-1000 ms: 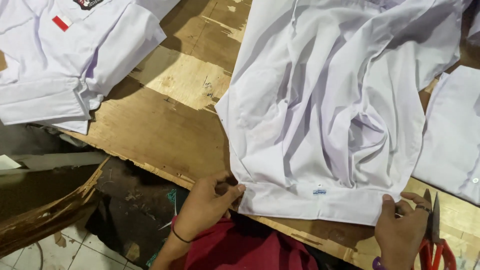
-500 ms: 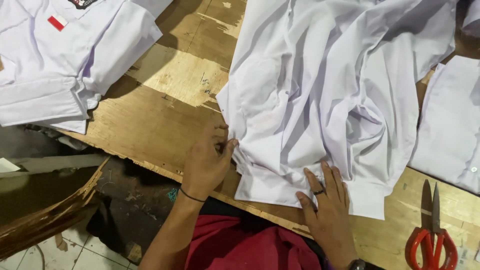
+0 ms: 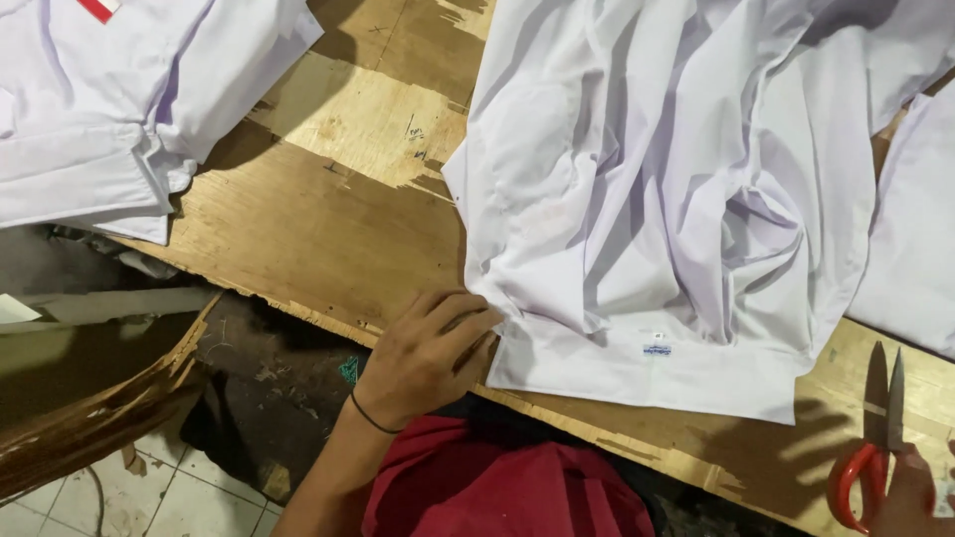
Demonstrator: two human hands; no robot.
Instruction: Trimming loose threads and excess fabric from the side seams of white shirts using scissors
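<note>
While right hand (image 3: 910, 502) sits half cut off, scissors (image 3: 867, 452) partly show.

you have a crumpled white shirt (image 3: 676, 199) lying spread on the wooden table, collar band toward you with a small label; red-handled scissors (image 3: 867, 447) lie just beside it, seemingly shut.
</note>
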